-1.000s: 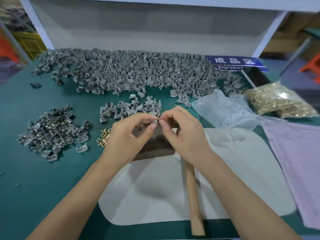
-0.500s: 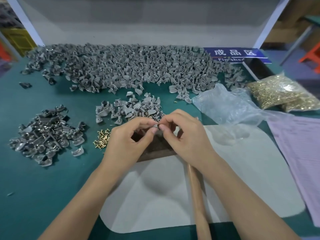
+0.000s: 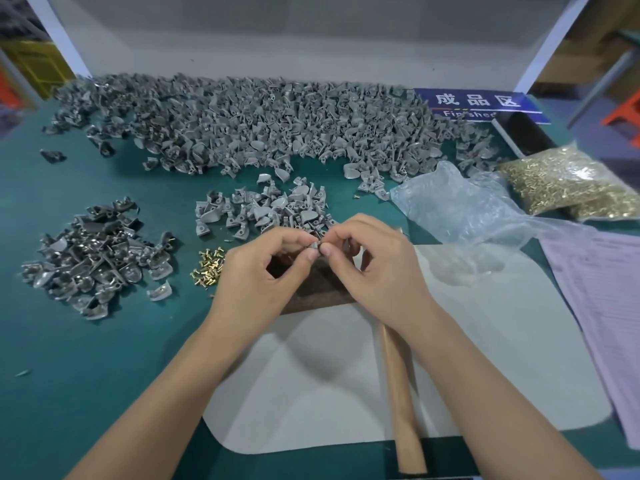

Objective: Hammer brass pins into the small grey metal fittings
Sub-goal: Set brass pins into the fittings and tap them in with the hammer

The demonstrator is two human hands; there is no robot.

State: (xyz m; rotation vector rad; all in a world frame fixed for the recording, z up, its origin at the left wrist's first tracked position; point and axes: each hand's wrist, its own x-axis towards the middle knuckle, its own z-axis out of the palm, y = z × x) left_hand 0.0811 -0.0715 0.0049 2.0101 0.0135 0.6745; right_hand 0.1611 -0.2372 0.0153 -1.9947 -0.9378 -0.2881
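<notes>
Brass pin seating | left hand (image 3: 256, 275) pinches grey fitting (image 3: 313, 244), right hand (image 3: 377, 268) pinches pin | next: set on block (image 3: 318, 289), grab hammer (image 3: 403, 403)

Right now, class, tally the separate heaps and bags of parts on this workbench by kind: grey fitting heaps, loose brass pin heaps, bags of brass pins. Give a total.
Grey fitting heaps: 3, the long back heap, the small middle heap, the darker left heap
Loose brass pin heaps: 1
Bags of brass pins: 1
Total: 5
</notes>
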